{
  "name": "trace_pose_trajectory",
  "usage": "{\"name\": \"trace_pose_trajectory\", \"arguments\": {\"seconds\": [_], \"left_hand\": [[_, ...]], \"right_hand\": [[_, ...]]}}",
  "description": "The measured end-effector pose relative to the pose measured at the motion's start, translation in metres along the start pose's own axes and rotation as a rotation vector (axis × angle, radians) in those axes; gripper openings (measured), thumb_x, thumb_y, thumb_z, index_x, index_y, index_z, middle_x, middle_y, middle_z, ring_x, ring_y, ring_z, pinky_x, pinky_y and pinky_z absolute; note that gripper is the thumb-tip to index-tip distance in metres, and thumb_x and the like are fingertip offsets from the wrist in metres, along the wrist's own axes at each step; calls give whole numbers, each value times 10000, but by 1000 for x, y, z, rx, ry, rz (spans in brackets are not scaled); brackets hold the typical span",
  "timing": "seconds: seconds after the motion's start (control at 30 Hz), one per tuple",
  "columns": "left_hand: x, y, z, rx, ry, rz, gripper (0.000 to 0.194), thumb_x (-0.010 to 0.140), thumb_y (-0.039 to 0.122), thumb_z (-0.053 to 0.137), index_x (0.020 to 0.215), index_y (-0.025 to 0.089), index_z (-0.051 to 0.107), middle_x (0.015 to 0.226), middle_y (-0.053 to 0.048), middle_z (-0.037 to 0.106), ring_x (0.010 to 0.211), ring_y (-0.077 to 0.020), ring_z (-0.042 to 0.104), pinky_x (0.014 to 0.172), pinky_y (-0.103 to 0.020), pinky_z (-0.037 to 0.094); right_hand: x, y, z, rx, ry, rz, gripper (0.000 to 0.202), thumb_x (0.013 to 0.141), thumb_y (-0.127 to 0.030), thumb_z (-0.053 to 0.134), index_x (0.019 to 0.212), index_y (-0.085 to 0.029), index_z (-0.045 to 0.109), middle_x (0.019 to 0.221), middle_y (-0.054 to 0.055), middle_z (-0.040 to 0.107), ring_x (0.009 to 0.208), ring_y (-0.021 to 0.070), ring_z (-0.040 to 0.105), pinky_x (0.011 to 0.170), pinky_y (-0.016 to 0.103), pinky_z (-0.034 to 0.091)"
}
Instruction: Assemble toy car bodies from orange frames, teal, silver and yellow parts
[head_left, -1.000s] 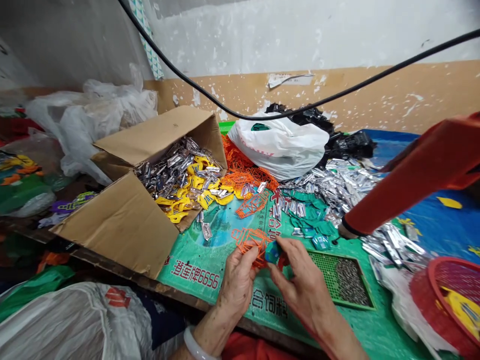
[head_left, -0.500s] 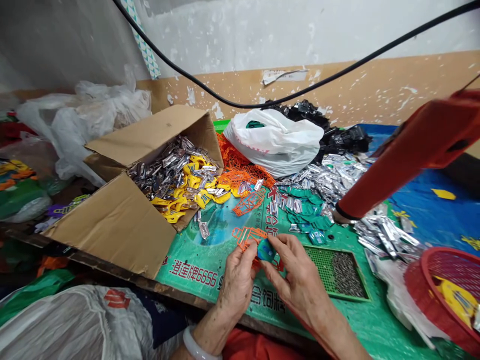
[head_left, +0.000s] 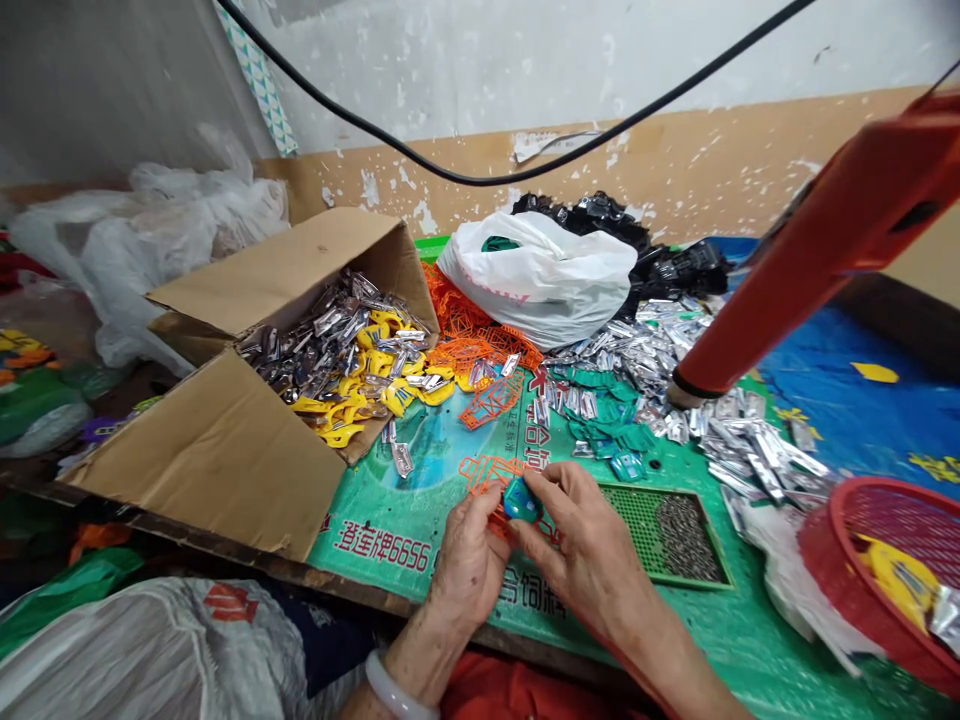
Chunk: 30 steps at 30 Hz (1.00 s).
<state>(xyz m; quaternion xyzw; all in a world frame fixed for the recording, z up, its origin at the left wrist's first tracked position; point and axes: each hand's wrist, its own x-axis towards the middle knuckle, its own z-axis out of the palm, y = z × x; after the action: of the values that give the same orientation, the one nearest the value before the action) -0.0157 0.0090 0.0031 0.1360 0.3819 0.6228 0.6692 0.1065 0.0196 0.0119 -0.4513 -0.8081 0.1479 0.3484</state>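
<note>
Near the table's front edge, my left hand [head_left: 471, 550] is closed on an orange plastic lattice piece [head_left: 487, 472], which sticks out past its fingertips. A small teal-and-blue piece [head_left: 523, 499] sits between the two hands, over the orange one. My right hand [head_left: 581, 530] pinches that teal piece from the right with thumb and fingers. The undersides of both pieces are hidden by the fingers. Behind the hands lie more orange lattice pieces [head_left: 491, 400], teal pieces [head_left: 611, 425] and a heap of silver metal parts [head_left: 757, 460].
A tipped cardboard box [head_left: 217, 455] spills metal and yellow parts at left. A green tray [head_left: 626, 520] of small screws lies right of the hands, a red basket [head_left: 832, 540] further right. A red post [head_left: 780, 270] slants down there; a white bag [head_left: 540, 290] stands behind.
The teal piece has turned and moved slightly left between the fingers. Both hands remain together around the pieces. The whole view has shifted a little, so the surroundings sit further left.
</note>
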Motion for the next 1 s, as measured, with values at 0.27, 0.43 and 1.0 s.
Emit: {"name": "trace_pose_trajectory", "arguments": {"seconds": [0.27, 0.43, 1.0], "left_hand": [[1, 1, 0, -12, -65, -22, 176, 772, 235, 655, 875, 118, 738, 903, -69, 734, 867, -205, 656, 750, -273, 504], [2, -3, 0, -75, -35, -14, 176, 776, 234, 655, 900, 131, 726, 953, -63, 732, 962, -218, 645, 877, -313, 482], [-1, -3, -1, -89, -30, -40, 228, 772, 229, 656, 969, 131, 716, 1042, -73, 724, 959, -222, 652, 851, -327, 505]], "right_hand": [[5, -6, -5, -52, -13, 27, 229, 806, -211, 618, 1029, -162, 607, 904, 82, 554, 838, 220, 514, 698, 365, 494], [3, -9, -1, -107, 62, 17, 326, 786, -175, 620, 1110, -148, 594, 913, 93, 563, 833, 229, 482, 701, 379, 475], [2, -5, 0, -24, 84, 1, 224, 793, -189, 622, 1014, -156, 614, 884, 79, 556, 838, 219, 478, 712, 369, 459]]}}
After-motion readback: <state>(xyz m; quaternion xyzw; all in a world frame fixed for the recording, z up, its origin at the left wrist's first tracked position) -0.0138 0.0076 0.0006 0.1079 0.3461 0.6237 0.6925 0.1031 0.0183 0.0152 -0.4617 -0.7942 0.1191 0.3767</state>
